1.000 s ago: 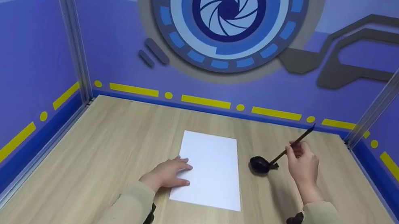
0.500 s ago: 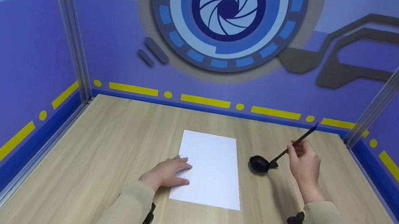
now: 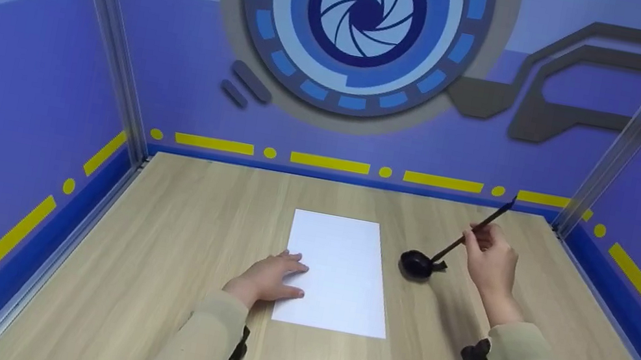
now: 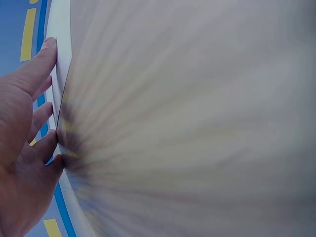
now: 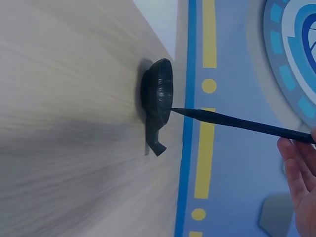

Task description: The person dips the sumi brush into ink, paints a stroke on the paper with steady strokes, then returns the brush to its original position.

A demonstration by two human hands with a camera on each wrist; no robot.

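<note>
A sheet of white paper (image 3: 340, 276) lies flat on the wooden table. My left hand (image 3: 270, 277) rests on its left edge, fingers spread; the left wrist view shows the fingertips (image 4: 48, 43) on the paper. To the right of the sheet sits a small black dish (image 3: 416, 265) with a short handle or spout, its hollow facing up. My right hand (image 3: 491, 259) pinches the shaft of a dark writing brush (image 3: 488, 217), which leans up and to the right. In the right wrist view the pointed brush tip (image 5: 185, 112) is right at the dish's rim.
The wooden table (image 3: 189, 216) is bounded by blue-purple printed panels on the back (image 3: 144, 56) and both sides, with metal posts (image 3: 116, 32) at the corners. Black devices (image 3: 475, 354) are strapped at both wrists.
The brush has tilted a little further right, its upper end shifting right and its tip rising slightly at the dish. My right hand moved slightly right. Left hand, paper and dish stay put.
</note>
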